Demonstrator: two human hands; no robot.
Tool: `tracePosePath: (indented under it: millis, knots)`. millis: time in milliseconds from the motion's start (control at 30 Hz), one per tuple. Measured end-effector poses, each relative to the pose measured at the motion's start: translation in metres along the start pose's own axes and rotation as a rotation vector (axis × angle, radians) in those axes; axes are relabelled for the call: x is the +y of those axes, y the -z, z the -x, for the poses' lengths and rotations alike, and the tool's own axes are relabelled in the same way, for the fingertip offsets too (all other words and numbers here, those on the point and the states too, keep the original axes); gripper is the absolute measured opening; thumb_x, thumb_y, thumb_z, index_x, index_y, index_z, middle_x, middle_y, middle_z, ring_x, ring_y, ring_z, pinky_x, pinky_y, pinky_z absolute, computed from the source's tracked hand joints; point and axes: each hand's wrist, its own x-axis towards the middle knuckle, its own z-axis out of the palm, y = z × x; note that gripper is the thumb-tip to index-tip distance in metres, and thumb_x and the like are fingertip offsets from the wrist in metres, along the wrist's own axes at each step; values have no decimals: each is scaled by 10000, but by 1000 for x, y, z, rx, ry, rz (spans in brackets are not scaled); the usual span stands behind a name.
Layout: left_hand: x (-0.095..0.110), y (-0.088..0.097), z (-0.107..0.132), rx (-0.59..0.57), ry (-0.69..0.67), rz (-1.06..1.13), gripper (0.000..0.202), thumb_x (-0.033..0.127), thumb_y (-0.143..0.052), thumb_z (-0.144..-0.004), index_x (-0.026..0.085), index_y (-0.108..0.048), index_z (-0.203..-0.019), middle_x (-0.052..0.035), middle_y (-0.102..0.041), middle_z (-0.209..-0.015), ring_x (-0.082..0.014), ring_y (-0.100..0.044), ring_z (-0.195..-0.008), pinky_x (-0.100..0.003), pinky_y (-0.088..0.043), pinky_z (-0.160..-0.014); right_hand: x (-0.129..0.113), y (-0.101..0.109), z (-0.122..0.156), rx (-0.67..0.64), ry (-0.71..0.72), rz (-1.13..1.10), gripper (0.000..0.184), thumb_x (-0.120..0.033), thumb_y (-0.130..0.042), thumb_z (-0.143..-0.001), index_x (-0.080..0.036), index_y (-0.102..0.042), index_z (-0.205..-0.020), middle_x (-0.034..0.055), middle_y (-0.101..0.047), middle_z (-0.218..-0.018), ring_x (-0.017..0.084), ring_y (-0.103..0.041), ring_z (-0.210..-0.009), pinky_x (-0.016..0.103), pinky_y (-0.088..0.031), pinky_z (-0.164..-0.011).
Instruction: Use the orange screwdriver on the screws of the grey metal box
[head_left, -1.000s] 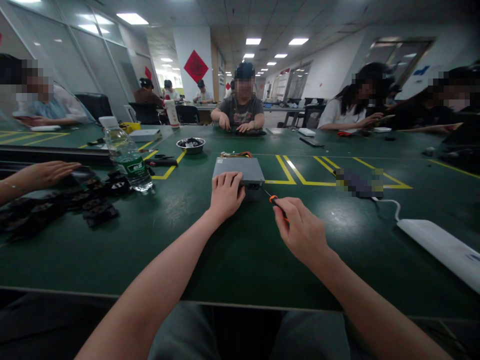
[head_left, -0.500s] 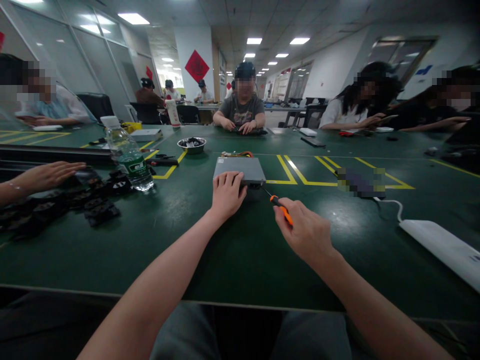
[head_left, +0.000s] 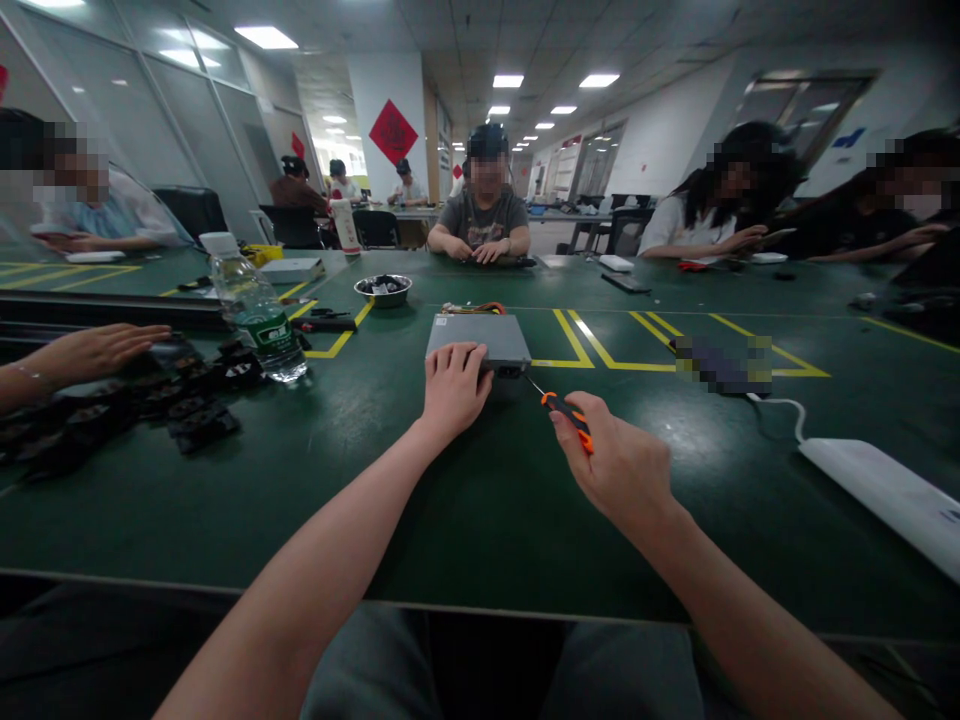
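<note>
A flat grey metal box [head_left: 480, 335] with coloured wires at its far end lies on the green table [head_left: 465, 500] in front of me. My left hand [head_left: 452, 388] rests on the box's near edge, fingers curled over it. My right hand [head_left: 611, 462] is closed round an orange and black screwdriver [head_left: 564, 413]. Its thin shaft points at the box's near right corner.
A water bottle [head_left: 253, 310] and a pile of black parts [head_left: 150, 395] sit at the left, with another person's hand [head_left: 94, 350] on them. A metal bowl [head_left: 382, 290] stands beyond the box. A white power strip [head_left: 877, 492] lies at the right. Several people sit round the table.
My right hand has turned and drawn back slightly, so more of the screwdriver's orange handle shows. The left hand stays on the box.
</note>
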Motion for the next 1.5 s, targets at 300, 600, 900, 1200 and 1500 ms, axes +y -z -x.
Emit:
tracePosePath:
  millis: [300,600,900,1200,1500]
  knots:
    - [0,-1,0,7,5,8,340,312,-445,-856,222,-481,-1181,-83,-518,-1179,-266,-409,-1099,-420,-304,-926,-5,0,0,-12,117,-29,117,-253,-473,-826,-166,-540,-784,39,-560,-734,140,-499,-669,252,-350,-608]
    - [-1,-1,0,3,2,6,336,314,-440,-858,219,-484,-1178,-78,-515,-1185,-265,-411,-1091,-414,-302,-926,-4,0,0,-25,90,5,174,-284,-434,-848,-160,-550,-808,1,-523,-632,110,-441,-548,241,-284,-545]
    - [0,0,0,9,5,3,331,317,-446,-856,220,-490,-1169,-72,-519,-1182,-267,-408,-1090,-416,-296,-930,-14,-3,2,-123,254,15,114,-199,-470,-772,-199,-582,-795,46,-479,-742,167,-380,-696,285,-285,-621]
    - [0,-2,1,16,5,5,334,321,-454,-854,220,-489,-1170,-74,-516,-1185,-264,-407,-1093,-413,-294,-935,-5,2,6,179,242,-270,8,-178,-534,-735,-182,-531,-741,4,-484,-666,125,-428,-634,259,-340,-590]
    - [0,-1,0,27,-1,-3,333,321,-457,-853,216,-490,-1168,-62,-523,-1178,-261,-412,-1079,-402,-298,-926,-12,-13,3,35,224,-226,52,-192,-497,-784,-169,-542,-772,19,-500,-700,133,-428,-662,264,-340,-611]
